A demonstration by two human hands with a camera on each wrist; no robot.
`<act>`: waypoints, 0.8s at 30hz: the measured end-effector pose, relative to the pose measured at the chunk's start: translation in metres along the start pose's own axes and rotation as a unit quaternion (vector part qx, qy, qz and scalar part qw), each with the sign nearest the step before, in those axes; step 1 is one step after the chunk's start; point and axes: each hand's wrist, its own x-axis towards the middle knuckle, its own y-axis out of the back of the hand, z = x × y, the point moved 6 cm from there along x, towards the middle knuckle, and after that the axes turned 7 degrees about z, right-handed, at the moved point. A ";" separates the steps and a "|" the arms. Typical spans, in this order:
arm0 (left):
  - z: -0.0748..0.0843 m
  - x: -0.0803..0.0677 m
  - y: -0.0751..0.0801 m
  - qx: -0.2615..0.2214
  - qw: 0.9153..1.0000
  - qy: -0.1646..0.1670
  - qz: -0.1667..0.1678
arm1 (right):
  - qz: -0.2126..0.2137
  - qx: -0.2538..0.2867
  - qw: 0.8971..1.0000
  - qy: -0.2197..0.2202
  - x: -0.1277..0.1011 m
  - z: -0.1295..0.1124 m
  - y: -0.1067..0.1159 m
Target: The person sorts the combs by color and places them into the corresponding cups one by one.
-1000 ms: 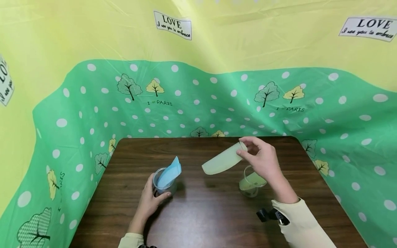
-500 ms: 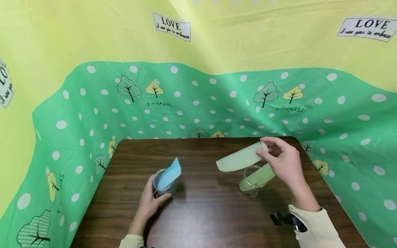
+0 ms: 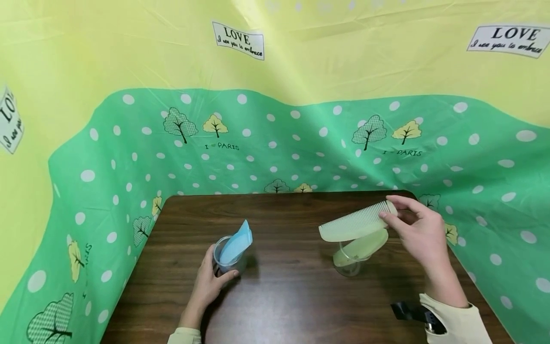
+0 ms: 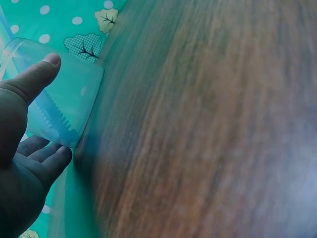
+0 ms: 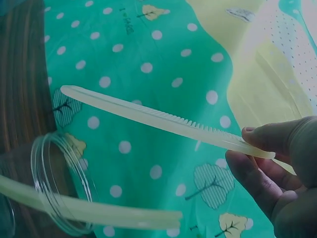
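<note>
My right hand [image 3: 423,229] pinches a pale green comb [image 3: 354,222] by one end, between thumb and fingers. The comb is held in the air, teeth facing up and away, overlapping the right cup's rim in the head view. Below it, a clear plastic cup [image 3: 347,268] stands on the table with a second green comb [image 3: 363,247] leaning in it. On the left, my left hand [image 3: 210,279] wraps round another clear cup [image 4: 74,79] with a blue comb [image 3: 235,243] slanting out of its top. Some left fingers are hidden behind that cup.
The dark wood-grain table [image 3: 283,301] carries both cups, well apart. Green and yellow printed cloth [image 3: 275,138] hangs along its back and sides. A black strap with a small device [image 3: 423,317] sits on the right wrist.
My right hand has carried the green comb rightward, from between the two cups to above the right cup. The left hand stays on its cup.
</note>
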 end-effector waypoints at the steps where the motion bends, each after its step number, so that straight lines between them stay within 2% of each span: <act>1: 0.000 0.000 0.000 -0.003 1.000 0.001 -0.001 | 0.004 -0.005 1.000 -0.003 0.000 0.002 0.003; 12: -0.004 0.001 0.000 0.009 1.000 0.007 0.001 | 0.055 -0.019 0.998 -0.030 0.005 0.016 0.030; 19: -0.005 0.002 0.000 0.002 1.000 -0.003 0.002 | 0.059 -0.028 0.997 -0.051 0.005 0.023 0.038; 24: -0.006 0.002 0.000 0.000 1.000 -0.003 0.003 | 0.052 -0.045 0.997 -0.045 0.003 0.024 0.039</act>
